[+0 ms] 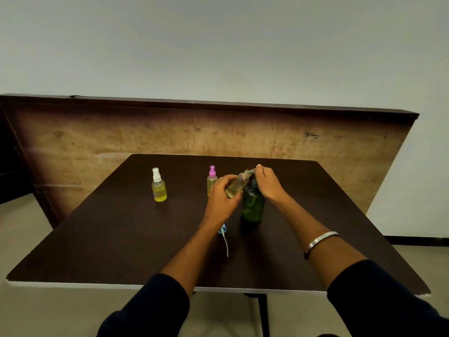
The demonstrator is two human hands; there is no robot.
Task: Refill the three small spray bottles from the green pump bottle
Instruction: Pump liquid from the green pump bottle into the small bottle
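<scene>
The green pump bottle (252, 206) stands upright near the table's middle. My right hand (268, 182) rests on its pump head, fingers curled over the nozzle. My left hand (222, 198) grips a small uncapped spray bottle (237, 184), tilted with its open neck under the nozzle; a little yellowish liquid sits in it. Its blue spray cap (222, 230), with a dip tube, lies on the table below my left wrist. A white-capped spray bottle (159, 187) with yellow liquid stands at the left. A pink-capped spray bottle (211, 178) stands behind my left hand, partly hidden.
The dark brown table (121, 239) has its near edge just in front of my sleeves. A worn wooden panel (145, 137) leans against the wall behind the table. A metal bangle (320, 240) is on my right wrist.
</scene>
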